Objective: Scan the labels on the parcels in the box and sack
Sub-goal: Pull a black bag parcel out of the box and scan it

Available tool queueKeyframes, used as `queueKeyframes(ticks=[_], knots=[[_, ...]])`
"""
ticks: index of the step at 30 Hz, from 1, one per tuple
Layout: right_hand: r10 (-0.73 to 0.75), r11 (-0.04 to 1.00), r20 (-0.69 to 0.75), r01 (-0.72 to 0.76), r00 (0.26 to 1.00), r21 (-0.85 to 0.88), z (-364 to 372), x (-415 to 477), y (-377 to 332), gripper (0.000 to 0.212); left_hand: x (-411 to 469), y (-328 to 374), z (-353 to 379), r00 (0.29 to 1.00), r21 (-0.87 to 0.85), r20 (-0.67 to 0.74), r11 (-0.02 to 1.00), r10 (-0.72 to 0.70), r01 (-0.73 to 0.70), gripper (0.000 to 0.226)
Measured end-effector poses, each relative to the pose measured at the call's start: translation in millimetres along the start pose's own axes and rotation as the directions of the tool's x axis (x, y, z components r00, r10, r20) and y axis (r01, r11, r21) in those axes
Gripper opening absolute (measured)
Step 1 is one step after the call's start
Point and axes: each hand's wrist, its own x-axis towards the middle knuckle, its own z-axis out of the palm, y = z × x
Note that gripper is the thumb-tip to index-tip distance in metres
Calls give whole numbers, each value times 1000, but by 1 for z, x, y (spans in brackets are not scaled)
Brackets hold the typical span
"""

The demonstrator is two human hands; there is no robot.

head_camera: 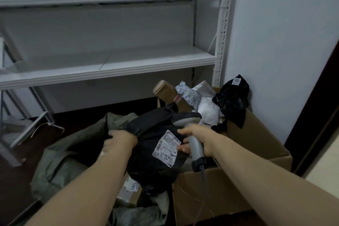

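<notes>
Head view: left grip (121,141) clutches black parcel (154,169); right grip (200,136) grasps scanner (197,149); label (166,147) faces up.

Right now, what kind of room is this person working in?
Probably a parcel storeroom or sorting room: white metal shelving, a cardboard box holding wrapped parcels, and a barcode scanner in the right hand beside a labelled black parcel.

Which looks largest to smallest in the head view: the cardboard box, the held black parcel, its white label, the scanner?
1. cardboard box
2. black parcel
3. scanner and white label: too close to rank, since the right hand hides part of the scanner.
</notes>
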Motion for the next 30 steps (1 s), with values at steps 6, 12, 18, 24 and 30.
queueKeyframes(ticks=[6, 12, 18, 24, 30], knots=[[11, 989, 96, 3, 995, -148, 0, 9, 9, 29, -7, 11, 18, 954, 413, -32, 873, 297, -258, 62], [-17, 942, 128, 58, 992, -331, -6, 5, 12, 21, 2, 3, 30, 991, 316, 18, 939, 136, -135, 119], [-138, 900, 80, 159, 987, -406, -15, -4, 12, 17, 15, 18, 1, 899, 120, -38, 895, 437, -430, 35], [-278, 869, 156, 317, 948, -380, -12, -23, 6, 24, 15, 38, -41, 805, 31, -162, 819, 570, -573, 37], [-337, 831, 132, 360, 932, -424, -9, -39, 0, 16, 9, 39, -61, 784, -21, -215, 800, 582, -599, 39]])
